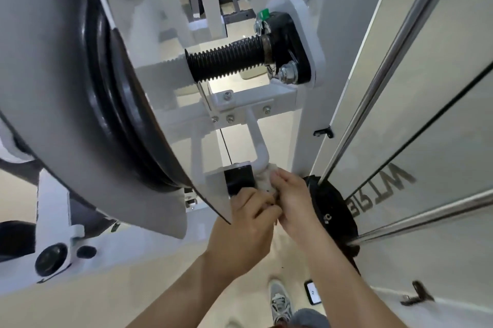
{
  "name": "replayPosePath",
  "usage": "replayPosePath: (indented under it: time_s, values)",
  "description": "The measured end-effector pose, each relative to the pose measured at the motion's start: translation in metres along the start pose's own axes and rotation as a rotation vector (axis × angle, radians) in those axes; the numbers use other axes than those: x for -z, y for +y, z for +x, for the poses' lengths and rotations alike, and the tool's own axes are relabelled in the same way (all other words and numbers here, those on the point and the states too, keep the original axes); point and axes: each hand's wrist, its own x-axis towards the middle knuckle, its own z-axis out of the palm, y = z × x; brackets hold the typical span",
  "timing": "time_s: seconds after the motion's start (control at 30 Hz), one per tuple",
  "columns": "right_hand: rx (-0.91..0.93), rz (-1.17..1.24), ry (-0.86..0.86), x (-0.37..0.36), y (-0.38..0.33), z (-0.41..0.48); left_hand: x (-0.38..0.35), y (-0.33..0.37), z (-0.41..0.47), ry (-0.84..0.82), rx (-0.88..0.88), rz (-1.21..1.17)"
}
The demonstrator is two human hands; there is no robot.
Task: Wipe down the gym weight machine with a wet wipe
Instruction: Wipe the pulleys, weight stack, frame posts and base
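We are looking down at two hands meeting low on the white weight machine (266, 95). There a crumpled white wet wipe (266, 181) is wrapping the bottom end of a bent white bar (257, 138), just beside a black block (238, 178). The right hand (293, 199) is curling its fingers over the wipe from the right, while the left hand (240, 223) is pinching the wipe's lower edge from below. A grey shoe (280, 303) and a phone (313, 293) are resting on the beige floor (160, 287).
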Motion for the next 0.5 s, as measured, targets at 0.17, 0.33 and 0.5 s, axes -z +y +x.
replayPosePath:
  time_s: [0.17,0.33,0.5]
  values:
    - [0.245,-0.223,0.073,0.0,0.006,-0.052,0.009,0.001,-0.028,-0.081,-0.01,-0.002]
    - [0.542,-0.655,0.173,-0.011,0.038,-0.085,0.017,0.0,-0.047,-0.151,-0.018,-0.044]
    - [0.42,-0.441,0.24,-0.019,0.02,-0.062,0.026,-0.007,-0.049,-0.213,-0.001,-0.09]
